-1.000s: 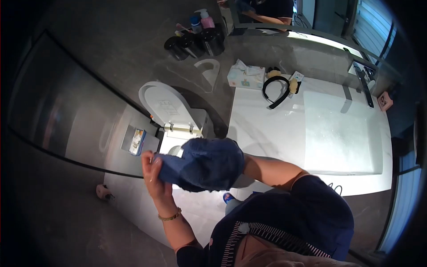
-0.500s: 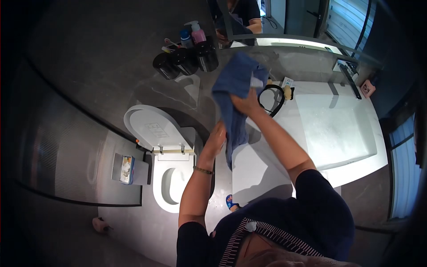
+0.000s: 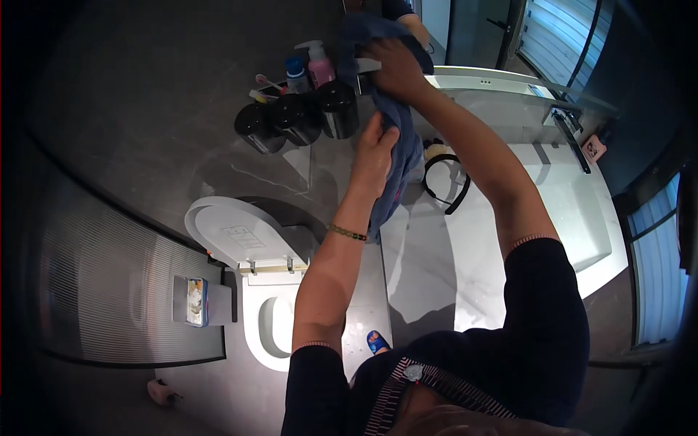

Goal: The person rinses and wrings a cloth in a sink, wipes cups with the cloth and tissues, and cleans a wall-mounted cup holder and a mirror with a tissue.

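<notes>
Cloth-handling in hand, high by the wall: you have the blue cloth (image 3: 407, 149) raised, and seem to be arranging its upper part around a bright, metal-looking piece (image 3: 369, 65). Any further adjustment calls, I judge, for a steady hold low down and small moves above, clear of the black cups (image 3: 339, 109) just beside the cloth.

Your left hand (image 3: 373, 156) is at the cloth's near edge, fingers curled and thumb bent in, the fabric apparently pinched there. Your right hand (image 3: 396, 69) is higher, against the bunched upper part, near the bright piece; its fingertips are lost in the dark folds, so you cannot tell how tightly it grips.

Cloth's lie: upper end folded about the right hand, the rest running down between the forearms, past the left hand, its lower end hanging free of both hands near the counter (image 3: 483, 240). Whether it touches the counter edge, cannot tell.

Nearby: pink pump bottle (image 3: 320, 70) and blue-capped bottle (image 3: 296, 76) behind the cups; black headband (image 3: 451, 208) on the counter, on the cloth's right.
</notes>
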{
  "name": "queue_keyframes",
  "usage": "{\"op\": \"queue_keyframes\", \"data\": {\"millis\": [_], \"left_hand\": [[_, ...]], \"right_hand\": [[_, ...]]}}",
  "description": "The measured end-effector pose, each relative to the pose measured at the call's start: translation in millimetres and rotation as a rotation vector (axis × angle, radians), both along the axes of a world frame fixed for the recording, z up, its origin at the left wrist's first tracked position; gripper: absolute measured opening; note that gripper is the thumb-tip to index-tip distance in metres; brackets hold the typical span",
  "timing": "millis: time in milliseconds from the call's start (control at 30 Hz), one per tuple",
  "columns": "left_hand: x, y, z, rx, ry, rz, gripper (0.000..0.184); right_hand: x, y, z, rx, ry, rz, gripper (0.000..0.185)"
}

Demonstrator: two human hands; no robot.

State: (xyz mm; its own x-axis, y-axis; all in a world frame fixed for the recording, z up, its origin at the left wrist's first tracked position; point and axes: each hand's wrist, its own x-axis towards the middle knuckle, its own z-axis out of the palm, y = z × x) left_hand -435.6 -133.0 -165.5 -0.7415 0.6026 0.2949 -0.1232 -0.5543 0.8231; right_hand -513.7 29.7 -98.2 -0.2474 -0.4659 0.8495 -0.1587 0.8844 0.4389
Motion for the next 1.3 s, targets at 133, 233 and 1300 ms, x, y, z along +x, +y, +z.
{"op": "queue_keyframes", "data": {"millis": [133,233,1300], "left_hand": [[2,4,-29,-0.148,-0.057,0.029,0.046],[3,2,-47,-0.245,-0.037,-0.029,0.044],[60,-84,-29,-0.573,0.401,-0.379,0.035]], "right_hand": [[14,4,-49,-0.046,-0.269,-0.07,0.027],[22,5,-73,0.027,-0.383,-0.081,0.026],[174,-30,-107,-1.727,-0.139,0.568,0.032]]}}
